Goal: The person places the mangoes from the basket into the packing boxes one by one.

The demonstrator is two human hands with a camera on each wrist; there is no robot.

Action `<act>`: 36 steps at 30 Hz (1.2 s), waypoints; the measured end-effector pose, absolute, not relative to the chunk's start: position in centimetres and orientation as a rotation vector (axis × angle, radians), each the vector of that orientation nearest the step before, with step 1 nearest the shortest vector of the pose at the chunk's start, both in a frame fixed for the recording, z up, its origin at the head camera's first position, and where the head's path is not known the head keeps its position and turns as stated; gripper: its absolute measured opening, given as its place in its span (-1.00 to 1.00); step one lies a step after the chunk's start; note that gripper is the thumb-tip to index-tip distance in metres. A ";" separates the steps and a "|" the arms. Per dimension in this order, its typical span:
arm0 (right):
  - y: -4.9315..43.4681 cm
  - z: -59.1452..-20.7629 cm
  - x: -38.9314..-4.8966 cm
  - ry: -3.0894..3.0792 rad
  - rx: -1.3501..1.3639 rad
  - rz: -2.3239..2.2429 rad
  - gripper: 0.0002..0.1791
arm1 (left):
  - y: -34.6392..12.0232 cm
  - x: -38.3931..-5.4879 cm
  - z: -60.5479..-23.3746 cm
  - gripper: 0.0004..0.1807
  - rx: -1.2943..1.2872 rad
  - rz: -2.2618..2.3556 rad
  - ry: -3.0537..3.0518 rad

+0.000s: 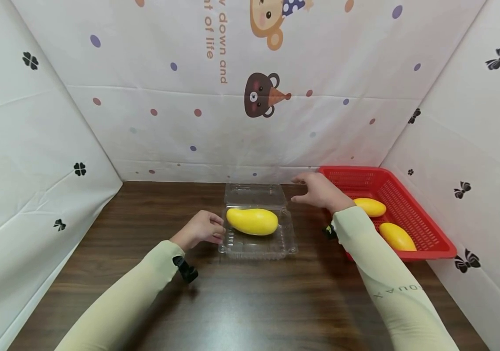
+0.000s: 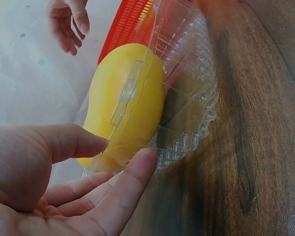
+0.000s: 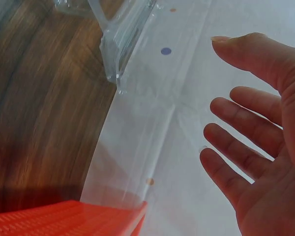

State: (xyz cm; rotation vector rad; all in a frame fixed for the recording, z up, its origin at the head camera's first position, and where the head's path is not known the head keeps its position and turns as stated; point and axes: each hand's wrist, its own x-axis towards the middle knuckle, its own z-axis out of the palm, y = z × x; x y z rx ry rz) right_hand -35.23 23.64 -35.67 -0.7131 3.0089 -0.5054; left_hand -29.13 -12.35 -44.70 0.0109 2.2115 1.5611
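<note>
A yellow mango (image 1: 253, 221) lies in the base of a clear plastic clamshell box (image 1: 258, 248), whose lid (image 1: 255, 195) stands raised at the back. At the box's left edge, my left hand (image 1: 203, 228) pinches the rim between thumb and fingers; the left wrist view shows the thumb (image 2: 86, 143) on one side of the thin plastic. My right hand (image 1: 322, 190) hovers above the space between the box and the red basket, its fingers spread and holding nothing. The right wrist view shows its fingers (image 3: 248, 128) apart from the box lid (image 3: 120, 44).
A red plastic basket (image 1: 430, 234) stands on the right with two more mangoes, one mango (image 1: 370, 207) partly behind my right forearm and another mango (image 1: 398, 237) near its front. Dark wooden tabletop (image 1: 232, 302) lies in front; a printed white cloth (image 1: 166, 131) walls the back and sides.
</note>
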 end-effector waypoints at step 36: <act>31.6 -34.1 -36.0 3.096 -0.420 -0.592 -0.27 | -12.4 -29.2 -44.9 -0.58 0.012 1.565 2.212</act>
